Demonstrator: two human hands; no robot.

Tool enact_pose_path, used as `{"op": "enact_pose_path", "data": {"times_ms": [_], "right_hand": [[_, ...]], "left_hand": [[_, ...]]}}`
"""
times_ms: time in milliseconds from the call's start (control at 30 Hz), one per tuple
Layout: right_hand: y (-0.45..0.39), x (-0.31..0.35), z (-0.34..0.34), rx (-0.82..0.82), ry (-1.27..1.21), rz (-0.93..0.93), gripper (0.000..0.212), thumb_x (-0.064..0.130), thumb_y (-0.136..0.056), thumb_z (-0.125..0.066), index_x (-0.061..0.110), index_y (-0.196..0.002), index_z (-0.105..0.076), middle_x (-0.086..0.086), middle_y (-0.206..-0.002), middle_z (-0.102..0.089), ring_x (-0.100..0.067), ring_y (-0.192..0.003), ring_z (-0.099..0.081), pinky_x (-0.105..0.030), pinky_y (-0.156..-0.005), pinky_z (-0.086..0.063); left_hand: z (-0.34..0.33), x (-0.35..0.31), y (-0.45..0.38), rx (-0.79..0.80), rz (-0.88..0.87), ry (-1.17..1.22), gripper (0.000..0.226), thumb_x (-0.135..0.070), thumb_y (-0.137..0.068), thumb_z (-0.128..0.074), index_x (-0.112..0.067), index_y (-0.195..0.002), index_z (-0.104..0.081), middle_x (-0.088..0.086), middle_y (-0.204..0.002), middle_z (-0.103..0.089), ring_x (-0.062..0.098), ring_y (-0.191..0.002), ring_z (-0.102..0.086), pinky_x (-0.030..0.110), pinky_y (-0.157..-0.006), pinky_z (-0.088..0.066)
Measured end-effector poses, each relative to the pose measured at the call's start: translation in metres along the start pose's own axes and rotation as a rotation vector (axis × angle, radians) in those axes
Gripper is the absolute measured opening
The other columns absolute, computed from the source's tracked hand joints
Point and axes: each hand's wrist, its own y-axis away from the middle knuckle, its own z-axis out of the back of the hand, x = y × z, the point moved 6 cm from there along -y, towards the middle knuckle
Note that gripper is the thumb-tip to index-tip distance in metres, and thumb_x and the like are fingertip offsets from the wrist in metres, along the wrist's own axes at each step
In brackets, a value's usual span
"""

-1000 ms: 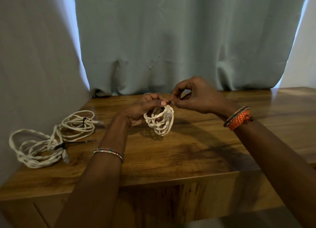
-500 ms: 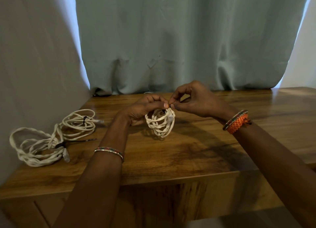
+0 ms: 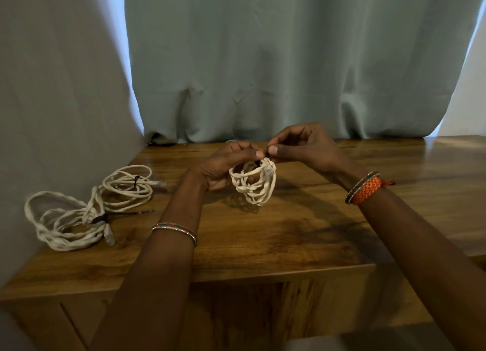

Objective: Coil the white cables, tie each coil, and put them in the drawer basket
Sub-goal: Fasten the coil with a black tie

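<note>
A small coil of white cable [image 3: 253, 185] hangs above the wooden table, held at its top. My left hand [image 3: 226, 164] grips the coil, with thumb and fingers curled round its upper strands. My right hand [image 3: 302, 146] pinches a thin dark tie [image 3: 259, 162] at the top of the coil, right beside my left thumb. Most of the tie is hidden by my fingers. Two other white coils lie at the left of the table: a larger one [image 3: 65, 223] with a dark tie sticking out, and a smaller one [image 3: 127, 186] with a dark tie on it.
The wooden table [image 3: 302, 235] backs onto a pale curtain [image 3: 289, 61], and a grey wall stands close on the left. Drawer fronts show below the table's front edge [image 3: 79, 321]. No basket is in view.
Both hands stay together at the top of the coil. The right hand has shifted slightly, still pinching the tie; the coil hangs in nearly the same place.
</note>
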Motion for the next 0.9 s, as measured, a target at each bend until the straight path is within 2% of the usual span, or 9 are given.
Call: {"op": "enact_pose_path", "data": {"times_ms": [67,167,333,433,533,600,700,800,900], "right_hand": [[-0.002,0.003,-0.001,-0.015,0.053,0.026,0.011,0.001,-0.078,-0.07,0.009,-0.086,-0.069,-0.009,-0.085,-0.071,-0.018,-0.079,-0.071,-0.026,-0.073,-0.057],[-0.005,0.004,-0.003,-0.022,0.127,0.058,0.011,0.004,-0.078,-0.072,0.009,-0.088,-0.071,-0.008,-0.087,-0.073,-0.02,-0.083,-0.071,-0.033,-0.079,-0.058],[-0.007,0.0,-0.005,-0.062,0.204,0.081,0.012,0.006,-0.077,-0.074,0.012,-0.087,-0.073,-0.004,-0.085,-0.073,-0.017,-0.083,-0.07,-0.04,-0.084,-0.056],[-0.006,0.001,-0.007,-0.057,0.22,0.091,0.012,0.007,-0.076,-0.075,0.011,-0.087,-0.074,-0.003,-0.084,-0.072,-0.016,-0.084,-0.068,-0.035,-0.086,-0.054],[-0.004,0.001,-0.007,-0.006,0.25,0.088,0.015,0.008,-0.079,-0.072,0.008,-0.094,-0.073,-0.002,-0.091,-0.071,-0.012,-0.089,-0.067,-0.027,-0.084,-0.054],[-0.003,-0.005,-0.008,0.001,0.158,0.011,0.025,0.01,-0.085,-0.066,0.007,-0.11,-0.068,-0.006,-0.103,-0.07,-0.013,-0.094,-0.067,-0.026,-0.083,-0.055],[0.003,-0.024,-0.011,-0.031,-0.134,-0.267,0.043,0.018,-0.088,-0.063,0.01,-0.129,-0.054,-0.009,-0.115,-0.066,-0.021,-0.099,-0.067,-0.035,-0.086,-0.056],[0.01,-0.037,-0.022,0.008,-0.272,-0.415,0.033,0.021,-0.088,-0.061,0.006,-0.117,-0.06,-0.008,-0.106,-0.069,-0.024,-0.093,-0.068,-0.038,-0.083,-0.055],[0.011,-0.041,-0.027,-0.039,-0.135,-0.418,0.02,0.021,-0.086,-0.065,0.013,-0.104,-0.063,-0.005,-0.097,-0.071,-0.019,-0.088,-0.067,-0.035,-0.081,-0.055]], "left_hand": [[0.001,-0.001,0.0,-0.019,-0.004,-0.007,0.004,-0.005,-0.084,-0.057,-0.006,-0.083,-0.061,0.002,-0.068,-0.067,0.009,-0.054,-0.062,0.017,-0.049,-0.051],[0.002,-0.002,0.0,-0.037,-0.023,0.029,0.001,-0.006,-0.08,-0.059,-0.006,-0.08,-0.059,0.002,-0.063,-0.065,0.009,-0.049,-0.061,0.016,-0.047,-0.05],[0.003,-0.002,0.001,-0.055,-0.016,0.047,0.017,-0.001,-0.085,-0.055,-0.008,-0.072,-0.064,0.004,-0.063,-0.064,0.011,-0.046,-0.06,0.016,-0.046,-0.05],[0.003,-0.001,0.001,-0.039,-0.016,0.031,0.015,-0.001,-0.083,-0.057,-0.009,-0.072,-0.064,0.003,-0.063,-0.065,0.01,-0.05,-0.061,0.017,-0.048,-0.05],[0.004,0.002,-0.001,-0.056,-0.012,0.0,0.004,-0.003,-0.083,-0.058,-0.006,-0.082,-0.06,0.003,-0.068,-0.065,0.011,-0.058,-0.062,0.02,-0.053,-0.052],[0.007,0.004,-0.004,-0.114,-0.018,0.018,0.004,-0.006,-0.086,-0.059,-0.008,-0.084,-0.062,0.003,-0.07,-0.066,0.011,-0.061,-0.062,0.02,-0.056,-0.052],[0.017,0.003,-0.006,-0.234,-0.047,0.051,0.008,-0.007,-0.089,-0.055,-0.01,-0.085,-0.061,-0.001,-0.068,-0.068,0.01,-0.061,-0.063,0.02,-0.057,-0.053],[0.022,0.005,-0.005,-0.272,-0.033,-0.009,0.008,-0.005,-0.089,-0.057,-0.01,-0.085,-0.061,0.001,-0.072,-0.068,0.011,-0.065,-0.063,0.022,-0.06,-0.053],[0.022,0.009,-0.007,-0.293,-0.009,-0.098,0.007,-0.004,-0.086,-0.061,-0.01,-0.084,-0.062,0.002,-0.078,-0.068,0.012,-0.071,-0.064,0.024,-0.064,-0.052]]}}
